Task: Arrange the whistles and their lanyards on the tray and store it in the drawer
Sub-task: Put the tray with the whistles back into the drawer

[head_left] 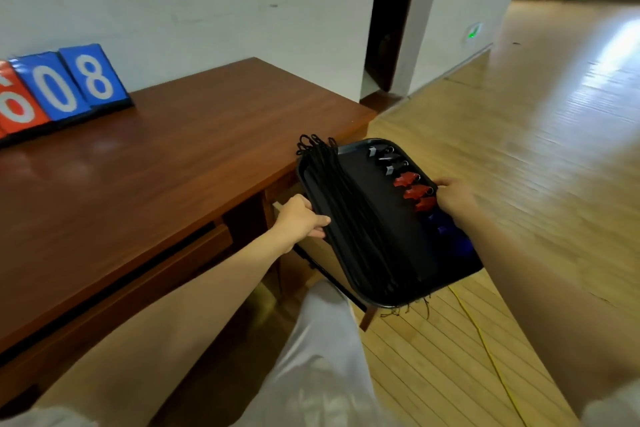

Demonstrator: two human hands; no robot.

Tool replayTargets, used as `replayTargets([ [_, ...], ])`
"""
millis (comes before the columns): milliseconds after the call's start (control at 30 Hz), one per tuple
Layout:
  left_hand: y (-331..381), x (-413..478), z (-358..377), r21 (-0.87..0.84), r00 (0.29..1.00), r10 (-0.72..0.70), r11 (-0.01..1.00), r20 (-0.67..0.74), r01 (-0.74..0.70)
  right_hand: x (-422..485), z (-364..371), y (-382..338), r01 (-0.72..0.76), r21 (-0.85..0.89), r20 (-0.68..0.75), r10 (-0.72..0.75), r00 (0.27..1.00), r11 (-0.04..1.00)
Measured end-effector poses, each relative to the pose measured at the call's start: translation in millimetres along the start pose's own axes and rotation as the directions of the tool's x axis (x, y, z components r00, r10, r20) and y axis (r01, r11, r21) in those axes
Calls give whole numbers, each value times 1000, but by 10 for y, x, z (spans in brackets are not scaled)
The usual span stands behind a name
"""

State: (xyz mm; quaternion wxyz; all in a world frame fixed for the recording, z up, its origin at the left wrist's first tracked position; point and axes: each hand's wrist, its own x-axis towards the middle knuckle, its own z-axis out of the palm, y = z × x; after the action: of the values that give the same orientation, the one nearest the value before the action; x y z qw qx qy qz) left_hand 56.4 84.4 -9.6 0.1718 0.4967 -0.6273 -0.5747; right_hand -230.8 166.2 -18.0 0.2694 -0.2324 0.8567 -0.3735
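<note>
I hold a black tray [398,225] off the right end of the desk, above the floor. My left hand [301,218] grips its left rim and my right hand [453,198] grips its right rim. A bundle of black lanyards [346,211] lies lengthwise along the tray's left side, with loops and ends hanging over both short edges. Along the right side runs a row of whistles: black ones [386,158] at the far end, red ones [415,189] in the middle, blue ones [450,232] nearest me, partly hidden by my right forearm. An open drawer [282,204] shows under the desk's right end, mostly hidden behind my left hand and the tray.
The brown wooden desk [156,163] fills the left, with a flip scoreboard [59,87] showing blue and red numbers at its back. A shut centre drawer [194,250] sits under the top. A yellow cable [485,347] runs over the wooden floor. My white-clad leg [322,357] is below the tray.
</note>
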Motion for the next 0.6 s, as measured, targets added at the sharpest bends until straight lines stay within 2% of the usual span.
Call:
replayTargets([
  [200,-155,41,424,5,996,-51,999,79,51,1,-133,374,-90,-44,-37,88,995,995],
  [600,-272,423,475,-15,984,-162,986,76,164,372,146,428,-81,-163,12,84,996,983],
])
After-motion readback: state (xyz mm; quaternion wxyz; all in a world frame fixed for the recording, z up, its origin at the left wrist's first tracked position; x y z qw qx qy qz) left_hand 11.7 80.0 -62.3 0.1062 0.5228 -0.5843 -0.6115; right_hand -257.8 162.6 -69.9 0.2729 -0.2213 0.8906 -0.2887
